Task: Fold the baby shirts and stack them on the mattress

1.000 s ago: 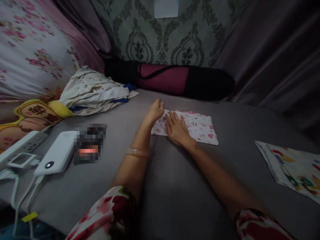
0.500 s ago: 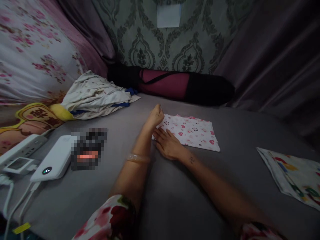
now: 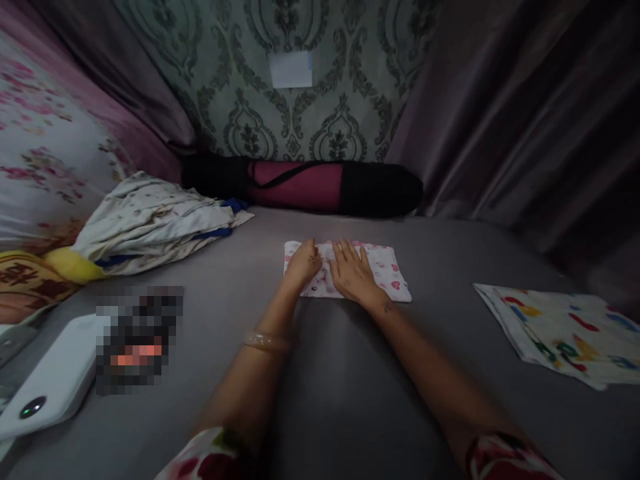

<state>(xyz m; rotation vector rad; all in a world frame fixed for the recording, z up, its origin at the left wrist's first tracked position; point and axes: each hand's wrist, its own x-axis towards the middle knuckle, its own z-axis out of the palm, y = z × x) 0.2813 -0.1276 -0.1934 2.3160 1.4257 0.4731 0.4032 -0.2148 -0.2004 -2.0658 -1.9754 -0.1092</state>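
Note:
A folded white cloth point(image 3: 384, 267) with pink hearts and small flowers lies flat on the grey bed sheet. My right hand point(image 3: 353, 275) rests palm down on its middle, fingers stretched out and a little apart. Close by on the left part of the cloth is my left hand point(image 3: 305, 263), its fingers curled in. Whatever those fingers may hold is hidden under the hand. A pale bangle point(image 3: 265, 341) circles my left wrist.
To the right lies another folded cloth point(image 3: 565, 333) with colourful prints. On the left are crumpled fabric point(image 3: 160, 223), a white power bank point(image 3: 57, 373) and a blurred-out object point(image 3: 140, 340). A long black and maroon bag point(image 3: 300, 187) lies along the patterned wall.
My left hand has moved from the cloth's left edge onto the cloth. My right hand has slid from the left corner to its middle. The view has turned rightward.

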